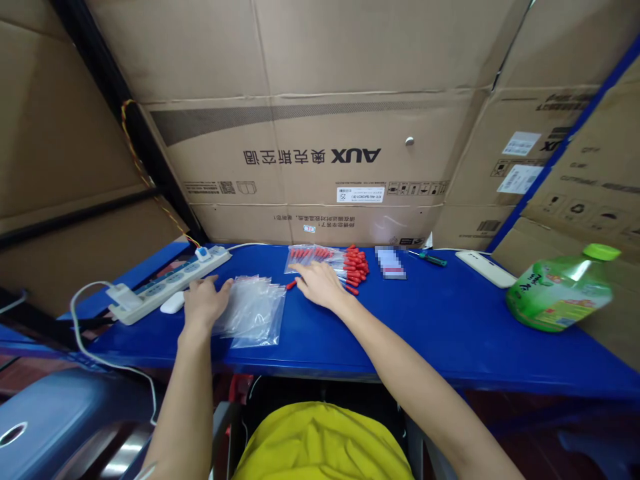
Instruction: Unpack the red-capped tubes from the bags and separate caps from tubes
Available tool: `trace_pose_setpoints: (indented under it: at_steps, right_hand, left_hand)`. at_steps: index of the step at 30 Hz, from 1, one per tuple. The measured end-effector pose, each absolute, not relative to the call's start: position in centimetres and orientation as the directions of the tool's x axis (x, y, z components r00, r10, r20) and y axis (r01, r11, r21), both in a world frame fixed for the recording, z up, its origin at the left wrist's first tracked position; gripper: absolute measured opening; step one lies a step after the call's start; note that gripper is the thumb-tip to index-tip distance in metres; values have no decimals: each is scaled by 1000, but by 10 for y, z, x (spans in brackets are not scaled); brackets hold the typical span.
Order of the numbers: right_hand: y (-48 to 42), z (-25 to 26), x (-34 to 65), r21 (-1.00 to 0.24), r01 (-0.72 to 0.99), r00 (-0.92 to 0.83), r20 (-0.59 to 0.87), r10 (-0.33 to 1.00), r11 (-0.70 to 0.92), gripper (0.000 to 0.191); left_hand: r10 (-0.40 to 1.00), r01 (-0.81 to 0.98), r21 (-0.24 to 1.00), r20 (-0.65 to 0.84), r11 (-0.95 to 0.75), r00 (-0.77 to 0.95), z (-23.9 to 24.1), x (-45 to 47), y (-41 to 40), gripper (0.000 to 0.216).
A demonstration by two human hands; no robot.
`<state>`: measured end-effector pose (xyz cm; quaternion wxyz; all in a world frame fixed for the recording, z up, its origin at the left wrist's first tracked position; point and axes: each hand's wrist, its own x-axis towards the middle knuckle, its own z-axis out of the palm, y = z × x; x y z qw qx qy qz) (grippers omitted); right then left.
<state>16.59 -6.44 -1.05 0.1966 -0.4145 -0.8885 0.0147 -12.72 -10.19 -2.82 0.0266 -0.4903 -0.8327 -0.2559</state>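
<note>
My left hand [203, 303] lies flat with fingers spread on the left edge of a stack of empty clear plastic bags [255, 310] on the blue table [450, 327]. My right hand [317, 283] rests palm down, fingers stretched toward a clear bag filled with red pieces [307, 257]. A pile of small red pieces [356, 265] lies just right of that hand, and one loose red piece [291, 285] sits by its thumb side.
A white power strip [167, 283] with cable and a small white object [173, 303] lie at the left. A blurred card [390, 261], a green-handled screwdriver [429, 258], a white remote-like device [485, 268] and a green bottle [563, 293] stand right. Cardboard boxes [320, 153] wall the back.
</note>
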Motion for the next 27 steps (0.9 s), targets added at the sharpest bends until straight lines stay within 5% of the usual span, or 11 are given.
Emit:
trace_pose_setpoints:
  at_steps: [3,10,14,19,23,27]
  right_hand:
    - [-66,-19,154,-134,714,-648,246,721,687,39]
    - [-69,-22,152,-116,738,-635,214,742,665,30]
    - [-72,-14,170,8,761,-634,221,741,649,21]
    - [-71,-2,203,47,786,-608,237,758,616,25]
    - [-64,4,222,-24,824,-552,190,812,566,14]
    - [-62,4,223,-44,850,-508,199,838,526,26]
  left_hand:
    - [801,850,391,343,354,-491,-28,-110,-103,65]
    - [879,819,558,448,-132,-164,25,-47,-51,39]
    - [940,799,599,244,49,-240,24,-9,8,40]
    - [965,875,424,12,233,-263,-4,37,33,48]
    - [956,903,342,42,260,-291,-17,56,26,53]
    - [968,910,366,82,193,-238,-18,55,21,31]
